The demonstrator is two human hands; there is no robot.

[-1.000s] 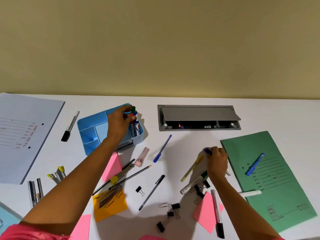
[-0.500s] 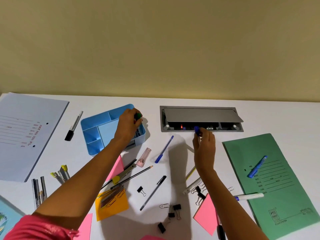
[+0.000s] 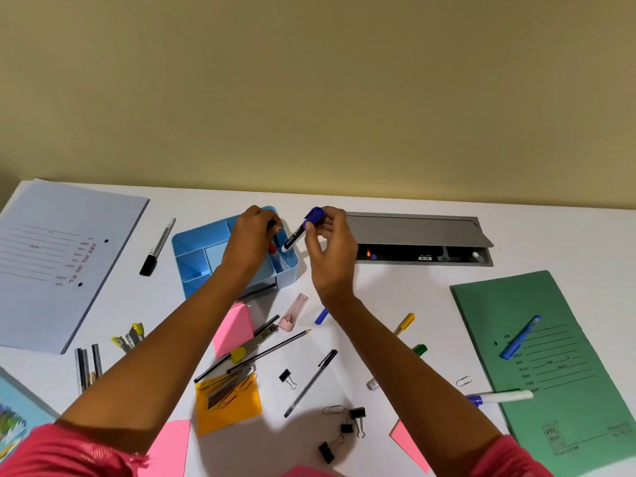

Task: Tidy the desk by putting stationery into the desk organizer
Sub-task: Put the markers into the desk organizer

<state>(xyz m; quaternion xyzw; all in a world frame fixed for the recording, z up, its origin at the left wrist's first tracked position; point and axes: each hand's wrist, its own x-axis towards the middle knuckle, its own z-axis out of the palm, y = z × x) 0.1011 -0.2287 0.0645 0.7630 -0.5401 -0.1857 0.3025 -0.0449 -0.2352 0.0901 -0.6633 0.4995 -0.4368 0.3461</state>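
Half a second ago our right hand (image 3: 330, 249) was at the near edge of the grey cable hatch (image 3: 413, 228); now it has swung left, and the blue-capped marker (image 3: 303, 230) it pinches between thumb and fingertips sits tilted, cap up, white end down over the right rim of the blue desk organizer (image 3: 192, 266). Our left hand (image 3: 251, 242) has stayed at the organizer's right-hand compartment, fingers curled down among the pens there; we cannot tell whether it grips any of them. That hand fills the compartment the marker's tip points into, and its forearm covers the organizer's front edge.

On the white desk (image 3: 395, 294) a pink eraser case (image 3: 294, 313) and a black pen (image 3: 311, 382) lie between our arms, with a pencil (image 3: 272, 349) crossing towards the orange sticky pad (image 3: 227, 404). A black marker (image 3: 157, 247) lies left of the organizer.

We count two folders, the pale blue folder (image 3: 51, 256) at the left and the green folder (image 3: 557, 373) at the right, the latter carrying a blue highlighter (image 3: 521, 337). We count four black binder clips (image 3: 358, 413), one apart and three clustered, and two paper clips (image 3: 464, 380)
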